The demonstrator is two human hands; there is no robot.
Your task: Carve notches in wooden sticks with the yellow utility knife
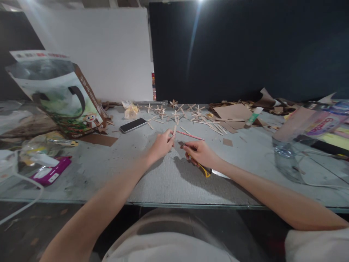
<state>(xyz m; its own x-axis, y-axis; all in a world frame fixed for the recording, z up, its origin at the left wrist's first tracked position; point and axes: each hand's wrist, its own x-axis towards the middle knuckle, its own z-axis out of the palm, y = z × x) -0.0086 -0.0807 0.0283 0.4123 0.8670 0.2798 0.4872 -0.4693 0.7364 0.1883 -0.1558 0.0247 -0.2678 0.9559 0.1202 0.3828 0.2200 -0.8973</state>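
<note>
Between the fingertips of my left hand (163, 144) a short pale wooden stick (175, 131) is pinched, standing nearly upright. My right hand (198, 152) is wrapped round a yellow and black utility knife (206, 171), whose blade end points toward the left hand, apart from the stick. Just beyond both hands lies a red and white patterned pencil (190, 135). Farther back, several loose sticks (215, 127) lie beside small crossed-stick pieces (176, 115). A metal strip, perhaps a ruler (220, 174), shows partly under my right forearm.
A black phone (133, 125) and a large printed bag (68, 98) stand on the left, near a purple wipes pack (51, 171). Cardboard (231, 112), a glue stick (254, 116) and a clear plastic bottle (289, 163) are on the right. The table's front edge (169, 205) runs before me.
</note>
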